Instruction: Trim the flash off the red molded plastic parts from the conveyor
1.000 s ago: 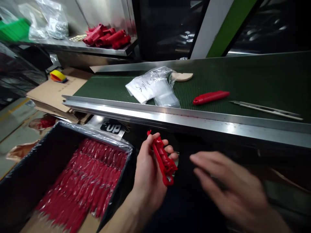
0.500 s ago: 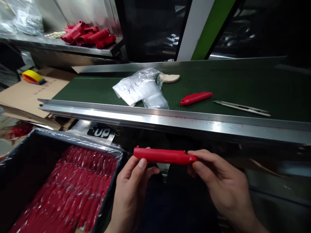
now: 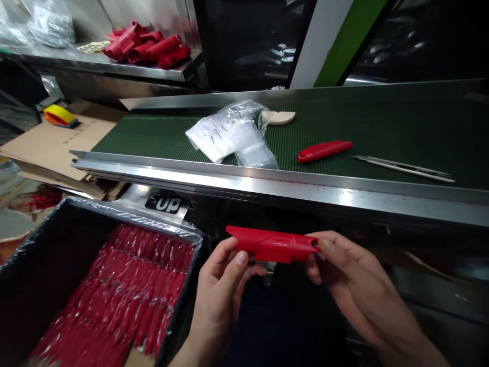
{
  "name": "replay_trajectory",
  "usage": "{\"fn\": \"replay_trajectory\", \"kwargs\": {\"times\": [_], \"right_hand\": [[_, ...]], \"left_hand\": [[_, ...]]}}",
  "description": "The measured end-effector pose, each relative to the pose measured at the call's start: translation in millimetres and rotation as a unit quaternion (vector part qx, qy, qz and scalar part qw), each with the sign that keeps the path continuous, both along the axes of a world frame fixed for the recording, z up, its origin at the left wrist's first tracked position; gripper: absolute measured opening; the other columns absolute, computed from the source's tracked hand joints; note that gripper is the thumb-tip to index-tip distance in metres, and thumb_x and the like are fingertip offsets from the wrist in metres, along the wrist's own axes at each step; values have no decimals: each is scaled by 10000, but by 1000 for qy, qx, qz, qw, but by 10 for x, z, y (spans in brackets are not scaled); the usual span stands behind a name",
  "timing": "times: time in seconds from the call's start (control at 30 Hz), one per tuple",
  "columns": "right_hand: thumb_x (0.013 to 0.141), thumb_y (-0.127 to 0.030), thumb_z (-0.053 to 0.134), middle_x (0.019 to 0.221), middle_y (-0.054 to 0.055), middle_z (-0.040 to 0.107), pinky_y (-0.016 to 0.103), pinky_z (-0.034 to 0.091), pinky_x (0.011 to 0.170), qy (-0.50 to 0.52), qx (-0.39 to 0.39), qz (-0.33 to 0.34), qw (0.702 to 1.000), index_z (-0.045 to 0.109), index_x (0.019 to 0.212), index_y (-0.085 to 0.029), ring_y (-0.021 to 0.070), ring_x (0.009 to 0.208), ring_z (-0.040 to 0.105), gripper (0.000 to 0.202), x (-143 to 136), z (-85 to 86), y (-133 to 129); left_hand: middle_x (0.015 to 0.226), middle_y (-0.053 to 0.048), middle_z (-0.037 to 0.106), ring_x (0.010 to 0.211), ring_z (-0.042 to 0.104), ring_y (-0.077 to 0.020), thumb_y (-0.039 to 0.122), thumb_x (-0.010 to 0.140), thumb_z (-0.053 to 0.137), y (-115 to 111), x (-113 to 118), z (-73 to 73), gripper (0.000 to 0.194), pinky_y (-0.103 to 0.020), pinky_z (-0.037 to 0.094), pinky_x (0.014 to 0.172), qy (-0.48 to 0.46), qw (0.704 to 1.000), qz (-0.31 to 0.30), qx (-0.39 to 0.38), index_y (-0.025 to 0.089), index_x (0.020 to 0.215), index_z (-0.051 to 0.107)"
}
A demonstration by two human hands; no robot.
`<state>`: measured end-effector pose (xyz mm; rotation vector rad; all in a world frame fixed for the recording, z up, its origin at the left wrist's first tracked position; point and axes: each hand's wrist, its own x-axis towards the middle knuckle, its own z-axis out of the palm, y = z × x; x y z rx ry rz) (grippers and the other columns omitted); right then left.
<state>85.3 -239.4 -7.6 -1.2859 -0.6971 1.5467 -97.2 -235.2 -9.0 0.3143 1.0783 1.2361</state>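
Red plastic handle [image 3: 274,245] held level, below the conveyor's steel rail [image 3: 267,182]. Left hand [image 3: 223,285] pinches its left end, right hand [image 3: 344,275] grips the right end (fingers closed on it). Lined box [image 3: 57,265] of like red parts sits left; another red handle [image 3: 324,151] lies on the green belt [image 3: 382,132].

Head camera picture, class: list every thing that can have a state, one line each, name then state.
Red plastic part: held level at both ends.
Left hand: pinching the part's left end.
Right hand: gripping the part's right end.
Lined box: open, red pieces in rows inside.
Clear bags: lying flat on the green belt.
Red handle: lying loose on the belt.
Red pile: heaped on the steel shelf.
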Motion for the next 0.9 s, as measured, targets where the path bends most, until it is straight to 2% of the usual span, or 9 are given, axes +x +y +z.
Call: {"fn": "replay_trajectory", "kwargs": {"times": [0.13,0.4,0.47,0.53,0.6,0.67,0.7,0.83,0.9], "right_hand": [[848,-461,669,701,10,595,197,443,520,34,-45,9,998,685,887,-178,95,588,516,285,-15,-26,26],[862,-447,664,705,-22,591,201,399,534,53,-53,7,997,586,799,-191,83,581,486,275,-110,-58,101],[879,-462,639,708,-21,599,201,405,537,24,-46,19,998,587,823,-196,86,587,501,277,-127,-72,90],[886,-446,632,742,-12,623,210,438,579,-75,0,70,995,617,873,-199,97,634,550,247,-139,-68,59],[879,-390,647,804,-3,652,227,477,666,-210,91,181,956,653,907,-205,117,720,607,187,-138,-31,39],[905,-326,617,826,-10,671,216,490,702,-301,191,282,891,675,886,-216,114,755,634,126,-118,46,84],[926,-301,588,825,-15,678,203,494,698,-340,242,299,858,679,884,-219,105,752,640,130,-102,97,149],[972,-283,505,889,30,702,248,500,760,-518,409,191,727,674,947,-189,133,821,647,195,-27,292,795],[980,-279,480,962,72,695,315,484,820,-564,409,188,692,675,954,-168,171,895,633,226,-23,318,1296]], "left_hand": [[858,-87,715,780,700,-215,216,808,738,16,-46,-10,198,-269,572,653,-68,997,-43,-5,157,961,627],[893,-77,685,769,677,-145,237,931,596,71,-55,-5,122,-195,538,637,-135,985,-76,-78,147,1006,561],[936,-66,670,831,661,-148,246,933,593,90,-48,-25,110,-219,546,682,-132,987,-65,-70,166,996,550],[1013,-66,658,933,641,-169,248,933,588,108,-53,-36,99,-271,554,761,-118,991,-43,-53,194,989,527],[1053,-69,659,992,629,-185,238,923,597,120,-80,-35,133,-308,547,820,-97,994,-24,-53,217,1016,504],[1000,-70,670,951,637,-184,238,897,623,122,-122,-26,219,-308,538,829,-79,995,-13,-52,222,1078,500],[944,-59,667,901,639,-177,243,875,644,119,-145,-21,269,-298,535,815,-71,997,-8,-43,220,1102,501],[832,-25,618,712,620,-172,287,820,669,91,-205,-20,350,-253,498,621,-71,997,-17,-13,230,1119,498],[837,-23,603,655,602,-162,296,823,645,64,-212,-51,333,-242,457,567,-88,995,-31,-17,232,1116,500]]}}
